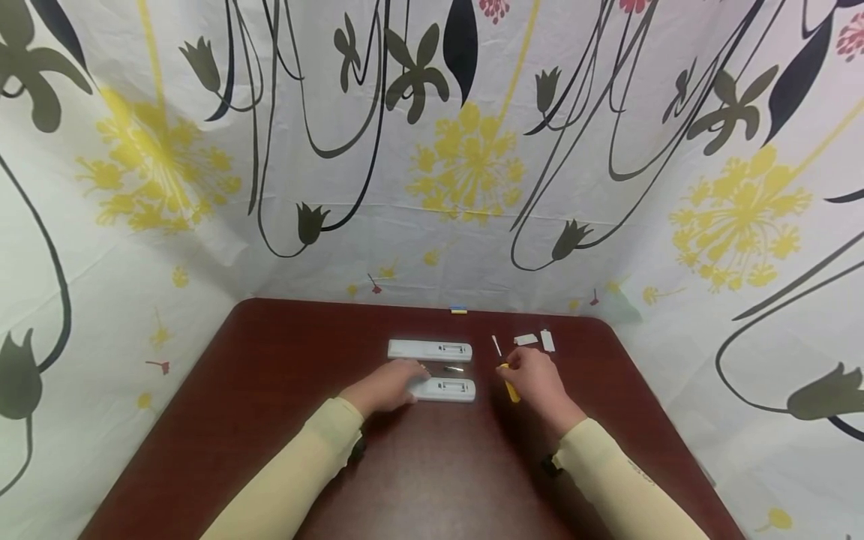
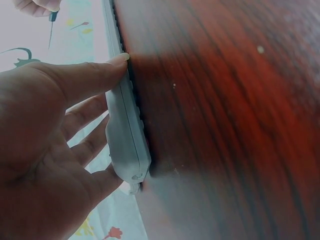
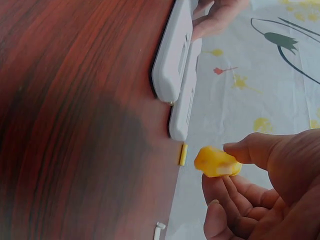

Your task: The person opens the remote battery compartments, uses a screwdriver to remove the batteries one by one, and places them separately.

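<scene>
Right hand (image 1: pixel 533 379) pinches a yellow tool (image 3: pixel 216 162); left hand (image 1: pixel 388 388), fingers straight, touches a white cassette (image 1: pixel 445 389).

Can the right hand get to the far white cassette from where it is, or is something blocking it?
Probably yes. The right hand holds a yellow tool just right of the far cassette, with only bare table and a thin stick between. The left hand rests on the near cassette.

Makeshift recording booth: dark wooden table (image 1: pixel 270 420) inside floral curtain walls (image 1: pixel 472 150).
</scene>
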`<control>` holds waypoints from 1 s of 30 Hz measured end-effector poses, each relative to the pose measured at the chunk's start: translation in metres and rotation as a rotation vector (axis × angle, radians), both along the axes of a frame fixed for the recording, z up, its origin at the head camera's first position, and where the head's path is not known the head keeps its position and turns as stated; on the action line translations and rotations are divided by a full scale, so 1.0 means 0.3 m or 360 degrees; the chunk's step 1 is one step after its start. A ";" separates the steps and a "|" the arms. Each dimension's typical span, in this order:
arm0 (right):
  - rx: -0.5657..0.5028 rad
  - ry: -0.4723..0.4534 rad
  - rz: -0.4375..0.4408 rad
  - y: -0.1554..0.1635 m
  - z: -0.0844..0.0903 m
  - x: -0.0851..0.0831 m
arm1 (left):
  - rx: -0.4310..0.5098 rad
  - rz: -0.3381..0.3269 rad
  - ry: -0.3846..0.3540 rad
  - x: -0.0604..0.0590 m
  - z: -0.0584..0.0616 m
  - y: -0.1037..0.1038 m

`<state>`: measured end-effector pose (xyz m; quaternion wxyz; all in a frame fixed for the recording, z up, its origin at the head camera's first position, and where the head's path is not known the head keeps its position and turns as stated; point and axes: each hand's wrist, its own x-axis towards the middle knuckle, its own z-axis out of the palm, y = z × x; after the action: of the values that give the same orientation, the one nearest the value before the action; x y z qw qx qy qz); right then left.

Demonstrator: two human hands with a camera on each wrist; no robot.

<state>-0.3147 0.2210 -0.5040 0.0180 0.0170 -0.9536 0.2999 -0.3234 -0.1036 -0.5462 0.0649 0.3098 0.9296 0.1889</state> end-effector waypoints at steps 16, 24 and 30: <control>0.0053 -0.0022 -0.0118 0.087 -0.016 -0.013 | -0.0004 0.0018 -0.0005 -0.001 -0.006 0.001; 0.0130 -0.0031 -0.0114 0.121 -0.024 -0.018 | 0.0001 0.0016 -0.0007 0.001 -0.006 0.000; 0.0132 -0.0028 -0.0122 0.148 -0.032 -0.022 | 0.0001 -0.0004 0.0007 -0.001 -0.005 -0.001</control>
<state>-0.3214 0.2654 -0.5135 0.0203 -0.0216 -0.9653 0.2595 -0.3236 -0.1038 -0.5478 0.0630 0.3114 0.9293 0.1884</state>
